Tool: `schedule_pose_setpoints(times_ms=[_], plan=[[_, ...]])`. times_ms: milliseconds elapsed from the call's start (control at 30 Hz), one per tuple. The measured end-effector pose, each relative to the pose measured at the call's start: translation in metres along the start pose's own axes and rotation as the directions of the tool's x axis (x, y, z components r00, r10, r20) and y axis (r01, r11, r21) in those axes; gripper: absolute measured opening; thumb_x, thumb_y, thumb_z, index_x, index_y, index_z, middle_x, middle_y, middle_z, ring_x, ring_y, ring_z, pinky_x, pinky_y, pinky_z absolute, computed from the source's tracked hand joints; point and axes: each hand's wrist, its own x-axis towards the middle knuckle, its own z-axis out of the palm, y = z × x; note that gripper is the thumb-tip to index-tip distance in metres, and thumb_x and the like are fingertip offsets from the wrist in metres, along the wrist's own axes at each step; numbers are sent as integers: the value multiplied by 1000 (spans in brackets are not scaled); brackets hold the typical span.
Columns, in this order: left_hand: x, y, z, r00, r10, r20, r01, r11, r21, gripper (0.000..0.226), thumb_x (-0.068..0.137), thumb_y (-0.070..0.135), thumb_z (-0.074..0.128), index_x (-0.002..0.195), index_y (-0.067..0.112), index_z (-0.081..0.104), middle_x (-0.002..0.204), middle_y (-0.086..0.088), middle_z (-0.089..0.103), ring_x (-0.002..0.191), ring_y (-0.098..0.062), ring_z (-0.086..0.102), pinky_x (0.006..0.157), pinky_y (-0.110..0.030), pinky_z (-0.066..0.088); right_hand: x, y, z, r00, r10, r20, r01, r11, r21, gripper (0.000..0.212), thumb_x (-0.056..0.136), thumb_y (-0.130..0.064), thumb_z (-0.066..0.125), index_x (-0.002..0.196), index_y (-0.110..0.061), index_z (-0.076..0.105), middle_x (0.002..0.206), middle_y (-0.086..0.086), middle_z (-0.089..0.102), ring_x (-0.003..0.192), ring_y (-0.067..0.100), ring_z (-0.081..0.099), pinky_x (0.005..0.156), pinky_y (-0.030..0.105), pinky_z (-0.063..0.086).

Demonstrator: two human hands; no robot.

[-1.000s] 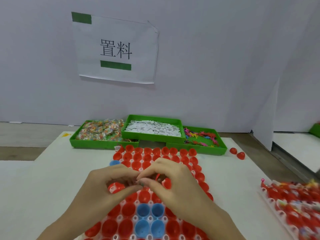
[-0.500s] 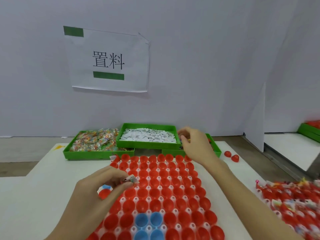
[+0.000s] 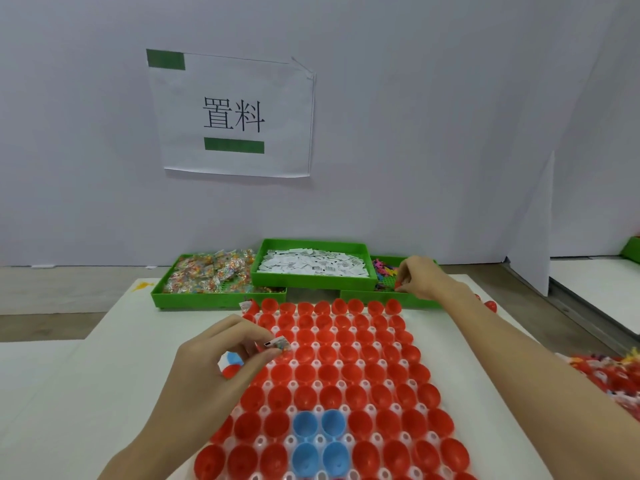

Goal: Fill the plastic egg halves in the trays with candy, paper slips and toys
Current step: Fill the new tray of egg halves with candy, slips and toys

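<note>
Our left hand [image 3: 221, 368] hovers at the near-left edge of the egg tray [image 3: 332, 386], thumb and fingertips pinching a small candy packet with a paper slip [image 3: 277, 342] just above the red egg halves [image 3: 349, 372], and that reads to us as a load held ready over the next cup to fill. Our right hand [image 3: 420, 278] is stretched well away, reaching into the right-hand green bin of toys [image 3: 384, 273], its fingers curled down around something small and red; we cannot tell for sure whether a toy is truly gripped or only being picked at. So the hands are far apart, each working its own job. Behind the egg tray sit the three supply bins in a row, close enough for a quick reach: the candy bin [image 3: 207, 275] on the left, the bin of paper slips [image 3: 313, 266] in the middle, propped on the other two, and the toys on the right. The cups look nearly all empty, four blue egg halves [image 3: 318, 441] clustered near us among the red, so we judge the filling has barely begun on this tray. One filled red-and-blue egg [image 3: 231, 364] peeks out under our left hand. Off to the right, another tray [image 3: 613, 379] looks already stuffed. A paper sign [image 3: 232, 114] hangs on the wall.
</note>
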Motion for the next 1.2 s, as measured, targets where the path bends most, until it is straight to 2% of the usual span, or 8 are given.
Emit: schedule_pose_setpoints(times_ms=[100, 300, 467, 567, 733, 933, 1033, 1200], plan=[[0, -2, 0, 1000, -11, 9, 11, 1000, 11, 15, 79, 21, 80, 90, 32, 78, 87, 11, 71, 78, -14, 67, 70, -15, 51, -3, 5, 2, 999, 25, -43, -20, 994, 112, 19, 82, -14, 85, 81, -16, 67, 82, -3, 66, 81, 16, 64, 75, 27, 48], [-4, -7, 2, 995, -100, -20, 99, 995, -10, 15, 76, 32, 77, 91, 33, 80, 89, 17, 75, 83, -10, 68, 74, -15, 53, -16, 3, 6, 968, 96, -231, -13, 942, 335, 8, 85, -18, 83, 86, -14, 76, 85, 0, 71, 86, 19, 68, 79, 30, 51], [-5, -6, 2, 994, -105, -35, 104, 994, -25, 17, 77, 31, 77, 94, 29, 82, 88, 17, 76, 82, -12, 69, 74, -16, 53, -57, -40, -9, 960, 137, -246, 60, 753, 655, 10, 80, -22, 88, 83, -18, 79, 79, -1, 76, 73, 15, 69, 67, 29, 54], [-4, -4, 2, 997, -80, -25, 79, 997, -26, 17, 78, 28, 77, 94, 26, 83, 87, 15, 76, 81, -11, 69, 73, -17, 53, -104, -75, -16, 987, -37, -158, 146, 634, 759, 5, 84, -22, 84, 87, -24, 81, 80, -4, 78, 73, 12, 74, 62, 17, 55], [-5, -2, 3, 1000, -9, 21, 8, 1000, 27, 17, 83, 30, 73, 95, 24, 83, 87, 17, 74, 81, -7, 67, 72, -17, 53, -165, -122, -4, 941, -338, -14, 246, 656, 714, 18, 95, -16, 72, 103, -29, 80, 91, -9, 79, 85, 4, 75, 84, 15, 57], [-6, 1, 4, 991, 79, 110, -88, 993, 80, 16, 83, 29, 77, 96, 23, 82, 86, 19, 73, 78, -2, 66, 73, -18, 54, -184, -141, 5, 927, -334, -169, 347, 596, 724, 15, 82, -17, 85, 92, -16, 74, 77, 0, 77, 67, 14, 76, 70, 27, 62], [-7, 2, 5, 988, 82, 131, -90, 994, 55, 15, 83, 31, 76, 96, 25, 81, 83, 18, 73, 76, -3, 67, 71, -15, 53, -188, -143, 10, 891, -403, -210, 432, 605, 669, 13, 87, -15, 81, 98, -20, 80, 84, -8, 78, 78, 7, 75, 77, 25, 61], [-7, 1, 6, 999, 11, 53, -13, 999, 48, 16, 78, 34, 79, 89, 23, 81, 78, 19, 74, 74, 2, 70, 72, -11, 53, -192, -146, 11, 829, -518, -212, 544, 659, 520, 30, 96, -4, 68, 117, -22, 78, 104, -12, 76, 97, -1, 69, 88, 17, 55]])
